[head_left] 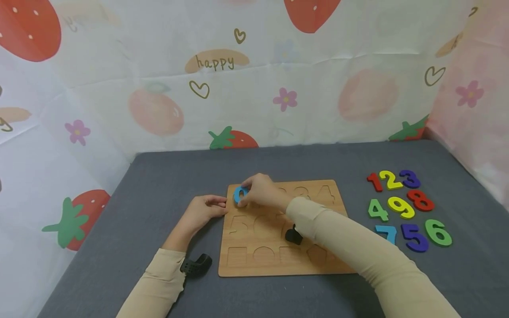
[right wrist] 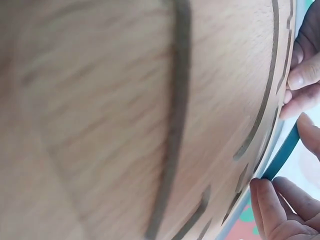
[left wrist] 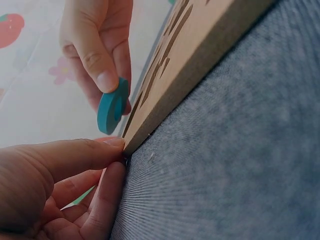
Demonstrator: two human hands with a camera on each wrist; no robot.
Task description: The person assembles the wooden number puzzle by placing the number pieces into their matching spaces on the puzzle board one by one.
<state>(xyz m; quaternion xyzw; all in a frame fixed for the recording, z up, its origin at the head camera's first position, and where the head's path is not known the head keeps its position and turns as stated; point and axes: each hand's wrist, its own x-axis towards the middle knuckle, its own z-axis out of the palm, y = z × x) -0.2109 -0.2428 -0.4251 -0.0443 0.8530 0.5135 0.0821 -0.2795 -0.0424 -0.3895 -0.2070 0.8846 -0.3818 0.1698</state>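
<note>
My right hand [head_left: 264, 191] pinches a blue number 0 [head_left: 236, 194] between thumb and fingers over the top-left part of a wooden puzzle board [head_left: 254, 240]. In the left wrist view the 0 [left wrist: 105, 116] is tilted, standing on edge close to the board's surface. My left hand [head_left: 200, 215] holds the board's left edge near its upper corner, with the thumb and a fingertip meeting there. The board has rows of shallow cut-out shapes; my right forearm covers part of them.
Right of the board lie several coloured numbers, among them a red 1 [head_left: 374, 182], a yellow 9 [head_left: 391, 202], a purple 5 [head_left: 409, 230] and a green 6 [head_left: 429, 230]. A grey cloth [head_left: 175, 176] covers the table. Behind it hangs a strawberry-print curtain [head_left: 254, 110].
</note>
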